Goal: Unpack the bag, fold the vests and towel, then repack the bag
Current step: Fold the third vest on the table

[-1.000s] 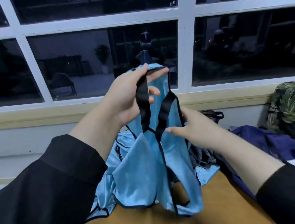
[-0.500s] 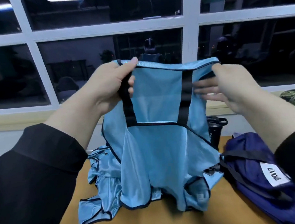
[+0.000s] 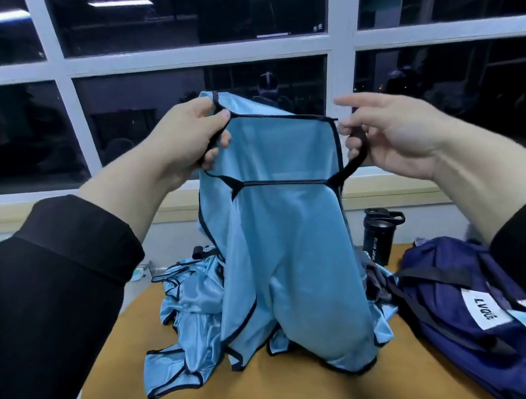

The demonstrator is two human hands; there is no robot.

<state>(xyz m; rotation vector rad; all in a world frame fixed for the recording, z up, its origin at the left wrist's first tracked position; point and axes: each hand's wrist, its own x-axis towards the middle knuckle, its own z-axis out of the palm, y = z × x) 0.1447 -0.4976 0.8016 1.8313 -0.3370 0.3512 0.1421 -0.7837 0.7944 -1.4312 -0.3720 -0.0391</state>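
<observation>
Hands, left (image 3: 187, 136) and right (image 3: 388, 132), grip raised blue vest (image 3: 289, 228) by its straps.

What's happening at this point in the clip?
A person is holding a light blue vest up over the table, the left hand and right hand each gripping one black shoulder strap so it hangs spread out, its hem resting on the table. More blue vests lie crumpled underneath, not yet folded. The navy bag sits to the right, with a black sport bottle behind it.
</observation>
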